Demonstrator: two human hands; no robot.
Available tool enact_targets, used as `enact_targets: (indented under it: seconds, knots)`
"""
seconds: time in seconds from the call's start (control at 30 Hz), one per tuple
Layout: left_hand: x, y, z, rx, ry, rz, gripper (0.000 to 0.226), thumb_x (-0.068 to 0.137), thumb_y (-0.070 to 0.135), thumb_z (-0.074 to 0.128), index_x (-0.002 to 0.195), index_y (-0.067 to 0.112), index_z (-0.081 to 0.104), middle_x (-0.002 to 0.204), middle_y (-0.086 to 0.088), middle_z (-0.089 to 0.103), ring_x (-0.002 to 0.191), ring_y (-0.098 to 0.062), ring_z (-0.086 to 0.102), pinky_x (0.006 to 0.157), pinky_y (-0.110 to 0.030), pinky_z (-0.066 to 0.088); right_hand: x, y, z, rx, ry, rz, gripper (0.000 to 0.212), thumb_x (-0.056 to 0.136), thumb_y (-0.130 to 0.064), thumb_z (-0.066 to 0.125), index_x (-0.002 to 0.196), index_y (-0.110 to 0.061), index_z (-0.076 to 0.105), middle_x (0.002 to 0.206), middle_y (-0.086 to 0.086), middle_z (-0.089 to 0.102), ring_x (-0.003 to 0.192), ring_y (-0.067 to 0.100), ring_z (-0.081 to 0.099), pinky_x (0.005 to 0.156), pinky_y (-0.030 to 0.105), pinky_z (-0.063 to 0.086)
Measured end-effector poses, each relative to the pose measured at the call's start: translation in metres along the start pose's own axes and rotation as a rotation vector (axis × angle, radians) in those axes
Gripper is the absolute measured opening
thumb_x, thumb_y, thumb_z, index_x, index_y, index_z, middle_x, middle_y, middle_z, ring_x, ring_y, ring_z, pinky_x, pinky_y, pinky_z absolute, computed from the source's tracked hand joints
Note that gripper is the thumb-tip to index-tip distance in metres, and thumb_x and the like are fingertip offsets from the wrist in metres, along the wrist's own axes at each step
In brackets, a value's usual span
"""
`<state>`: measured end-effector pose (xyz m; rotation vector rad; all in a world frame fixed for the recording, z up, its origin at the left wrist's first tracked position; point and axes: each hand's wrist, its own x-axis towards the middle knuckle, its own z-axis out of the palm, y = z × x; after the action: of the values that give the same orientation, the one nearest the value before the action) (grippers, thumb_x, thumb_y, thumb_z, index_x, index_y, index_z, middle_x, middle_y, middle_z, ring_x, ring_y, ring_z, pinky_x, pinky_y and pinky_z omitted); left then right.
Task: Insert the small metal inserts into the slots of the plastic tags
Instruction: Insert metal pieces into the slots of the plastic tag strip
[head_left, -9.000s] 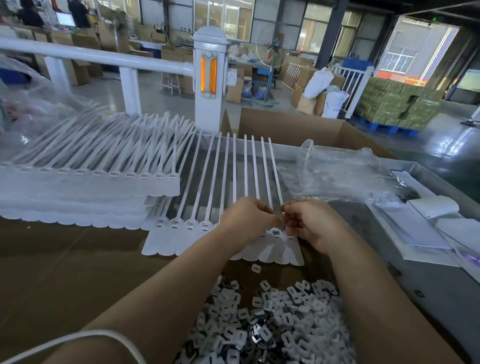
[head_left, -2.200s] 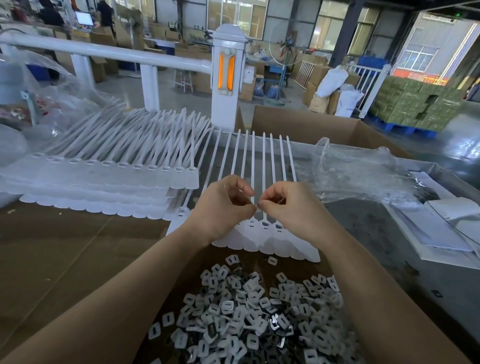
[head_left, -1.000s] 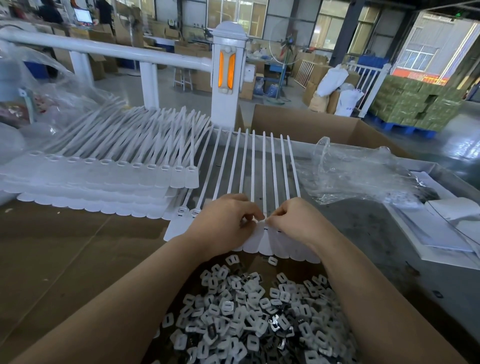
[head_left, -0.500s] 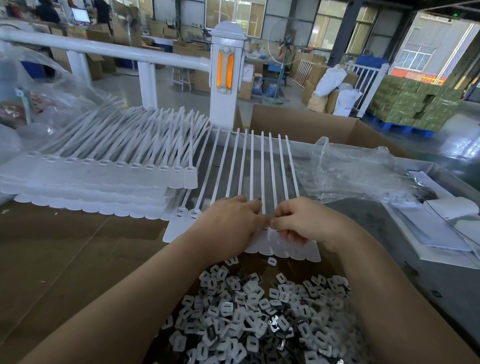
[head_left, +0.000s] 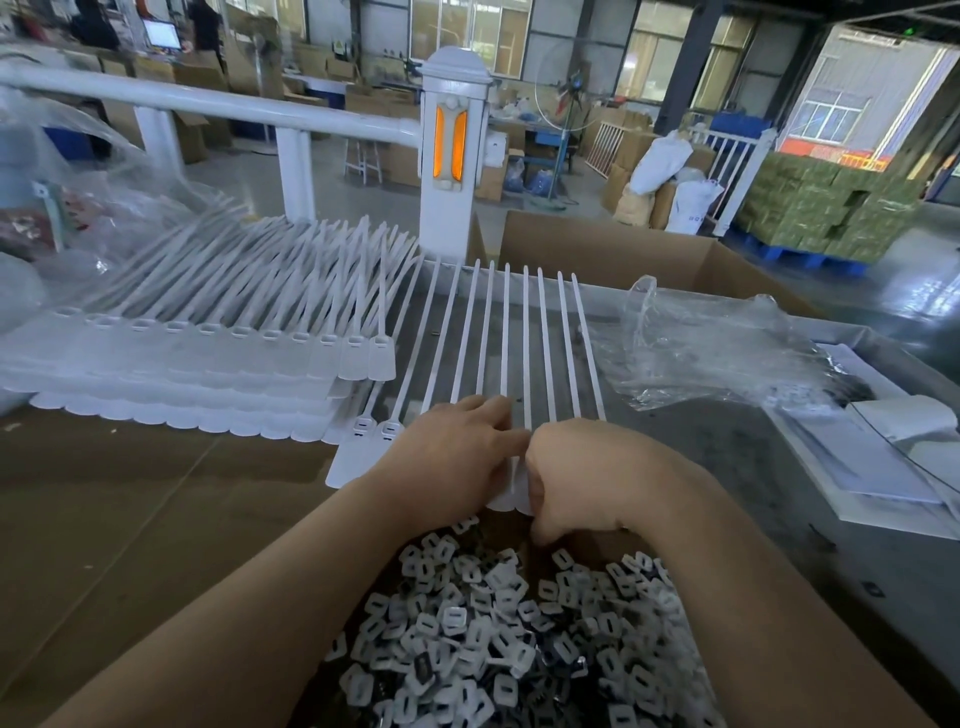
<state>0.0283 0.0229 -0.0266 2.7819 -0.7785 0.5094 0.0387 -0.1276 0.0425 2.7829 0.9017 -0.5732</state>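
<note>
At the far left, crumpled clear plastic wrap lies behind a stack of white plastic tags. Its top layer shows eleven slotted heads in a row, their thin tails fanning away toward a white railing post with two orange reflectors. The layers beneath cannot be counted.

In the middle of the brown counter lies one joined strip of tags with ten tails pointing away. Only two of its heads show fully, at its left end, each with a dark slot; the others are covered by the hands.

The left hand lies flat on the strip, fingers fairly straight and pressing the tag heads. The right hand is just beside it, touching, knuckles up and fingers curled down toward the strip's near edge. Whether it pinches anything, I cannot tell.

Nearest the camera, between the two forearms, is a heap of small metal inserts, too many to count.

To the right are a second clear plastic bag, one open cardboard box behind it, and white papers at the counter's edge.
</note>
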Motion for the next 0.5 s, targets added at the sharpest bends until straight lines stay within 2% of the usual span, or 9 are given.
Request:
enact_targets:
  seconds: [0.07, 0.1, 0.2, 0.27, 0.4, 0.5]
  knots:
    - [-0.001, 0.001, 0.001, -0.008, 0.009, 0.0, 0.018, 0.095, 0.02, 0.051, 0.108, 0.019, 0.064, 0.103, -0.004, 0.057, 0.09, -0.021, 0.053, 0.071, -0.033, 0.042, -0.002, -0.003, -0.001, -0.023, -0.001, 0.006, 0.033, 0.079, -0.027, 0.076, 0.063, -0.018, 0.049, 0.066, 0.0, 0.052, 0.058, 0.016, 0.05, 0.055, 0.029, 0.042]
    - [-0.002, 0.001, 0.001, -0.016, 0.014, -0.001, 0.018, 0.095, 0.019, 0.051, 0.107, 0.019, 0.063, 0.102, -0.004, 0.057, 0.09, -0.02, 0.053, 0.07, -0.032, 0.041, -0.003, -0.003, -0.001, -0.013, -0.008, 0.003, 0.029, 0.079, -0.025, 0.075, 0.064, -0.016, 0.051, 0.066, 0.001, 0.053, 0.059, 0.018, 0.051, 0.055, 0.031, 0.044]
    - [-0.003, 0.0, 0.0, -0.042, 0.011, -0.025, 0.021, 0.094, 0.02, 0.05, 0.11, 0.021, 0.063, 0.102, -0.001, 0.054, 0.091, -0.018, 0.051, 0.073, -0.033, 0.043, -0.005, 0.003, -0.004, 0.08, -0.02, -0.018, 0.008, 0.081, -0.02, 0.07, 0.081, -0.012, 0.071, 0.083, 0.007, 0.07, 0.074, 0.023, 0.066, 0.069, 0.037, 0.058]
    - [-0.004, 0.0, -0.001, -0.058, -0.003, -0.042, 0.025, 0.095, 0.02, 0.048, 0.113, 0.024, 0.064, 0.104, 0.0, 0.052, 0.093, -0.018, 0.05, 0.077, -0.035, 0.045, -0.005, 0.013, -0.004, 0.26, 0.013, -0.004, 0.009, 0.082, -0.017, 0.068, 0.084, -0.02, 0.075, 0.088, 0.003, 0.074, 0.077, 0.02, 0.071, 0.069, 0.033, 0.062]
    - [-0.004, 0.0, -0.003, -0.098, -0.005, -0.061, 0.029, 0.097, 0.022, 0.048, 0.119, 0.031, 0.064, 0.105, 0.002, 0.053, 0.096, -0.016, 0.05, 0.082, -0.033, 0.045, 0.002, 0.038, 0.003, 0.614, 0.282, 0.077, 0.008, 0.083, -0.021, 0.074, 0.079, -0.028, 0.072, 0.079, -0.008, 0.073, 0.073, 0.011, 0.072, 0.068, 0.036, 0.064]
    - [-0.004, 0.0, -0.002, -0.116, 0.006, -0.075, 0.034, 0.096, 0.019, 0.048, 0.122, 0.034, 0.065, 0.102, 0.003, 0.053, 0.098, -0.015, 0.051, 0.083, -0.032, 0.044, 0.01, 0.052, 0.011, 0.739, 0.455, 0.115, 0.011, 0.085, -0.019, 0.075, 0.079, -0.027, 0.072, 0.069, -0.015, 0.071, 0.063, 0.001, 0.068, 0.051, 0.016, 0.054]
